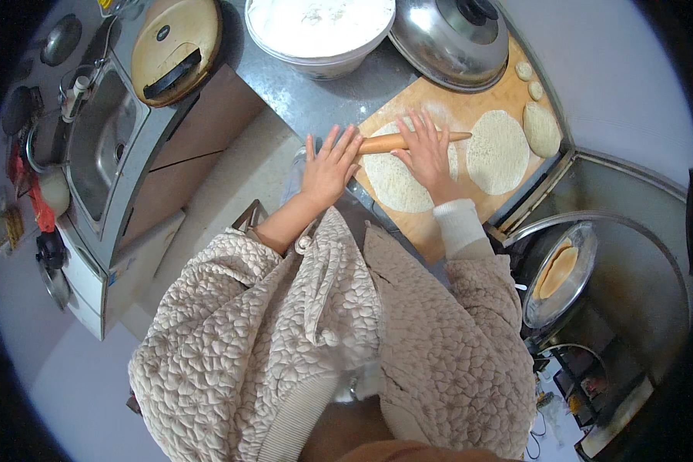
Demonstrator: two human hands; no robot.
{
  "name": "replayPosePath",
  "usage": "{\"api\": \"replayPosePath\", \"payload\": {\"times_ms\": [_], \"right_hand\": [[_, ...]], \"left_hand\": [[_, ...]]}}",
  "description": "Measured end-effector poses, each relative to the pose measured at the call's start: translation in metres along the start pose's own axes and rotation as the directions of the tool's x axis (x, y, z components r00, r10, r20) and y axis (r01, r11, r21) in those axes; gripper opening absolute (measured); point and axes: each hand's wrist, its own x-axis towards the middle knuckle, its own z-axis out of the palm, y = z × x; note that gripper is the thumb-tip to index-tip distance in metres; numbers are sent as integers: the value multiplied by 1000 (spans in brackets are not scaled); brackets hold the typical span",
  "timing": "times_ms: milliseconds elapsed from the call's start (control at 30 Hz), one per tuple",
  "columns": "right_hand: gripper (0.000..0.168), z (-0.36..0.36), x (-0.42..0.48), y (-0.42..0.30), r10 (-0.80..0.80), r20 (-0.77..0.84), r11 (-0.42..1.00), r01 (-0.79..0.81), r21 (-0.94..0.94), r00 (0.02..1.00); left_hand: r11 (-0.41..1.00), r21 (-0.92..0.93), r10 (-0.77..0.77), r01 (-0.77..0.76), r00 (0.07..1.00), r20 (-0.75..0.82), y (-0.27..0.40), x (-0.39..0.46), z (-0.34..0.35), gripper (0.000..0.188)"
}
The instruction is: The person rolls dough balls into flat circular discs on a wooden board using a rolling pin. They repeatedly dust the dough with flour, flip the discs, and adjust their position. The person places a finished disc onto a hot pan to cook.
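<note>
A wooden rolling pin [381,143] lies across a thin round of dough [401,187] on a wooden board [439,231]. My left hand [330,166] rests over the pin's left end, fingers extended past the board's edge. Farther along the pin, my right hand [424,151] presses on it with spread fingers, leaving its tapered right tip bare. Beside that round lies a second flattened dough sheet [498,153]. A smaller, thicker dough oval [541,130] and two little dough lumps [523,71] sit along the board's far right side.
A tub of white flour [329,66] and a domed metal lid [439,52] stand behind, the lid partly over the board. At right, a pan [589,245] holds browned flatbread [557,271]. A round tan appliance [179,52] and a steel sink [101,138] are left.
</note>
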Motion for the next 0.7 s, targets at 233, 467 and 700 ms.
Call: {"api": "replayPosePath", "payload": {"times_ms": [233,467,700], "right_hand": [[74,6,60,-8,157,-56,987,-159,-28,986],[77,19,-7,-4,-32,11,999,32,-36,999],[74,18,0,-17,8,-67,999,-11,-32,998]], "left_hand": [[988,-47,-149,148,989,-11,-24,42,-3,59],[995,-75,-60,61,998,13,-1,-17,13,58],[990,-72,-114,124,985,128,-13,-12,2,64]]}}
